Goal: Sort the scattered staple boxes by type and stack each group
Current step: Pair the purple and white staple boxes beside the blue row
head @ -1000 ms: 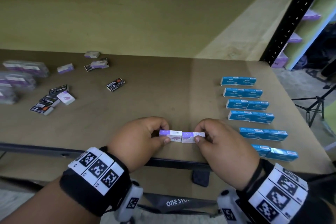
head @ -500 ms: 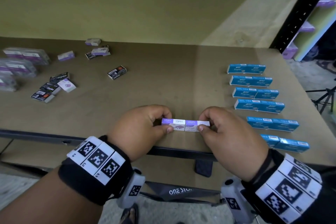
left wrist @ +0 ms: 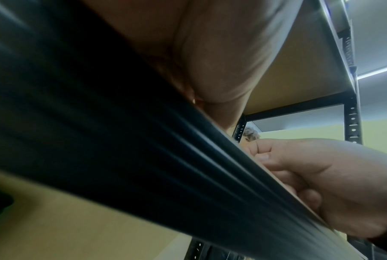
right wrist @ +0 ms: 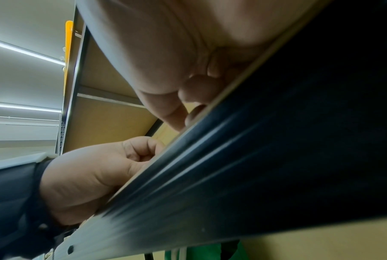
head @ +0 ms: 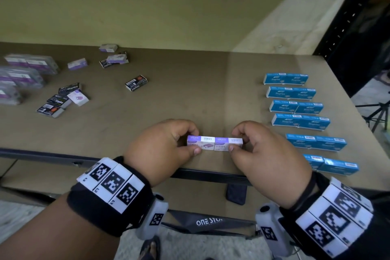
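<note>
Purple-white staple boxes, 2 end to end: left hand pinches one, right hand pinches other.

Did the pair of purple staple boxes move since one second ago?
No. The purple boxes remain level with the fifth blue pair, near the shelf's front edge.

Black wristbands, white coded tags, white wrist cameras.

Probably a stockroom: metal shelving
</note>
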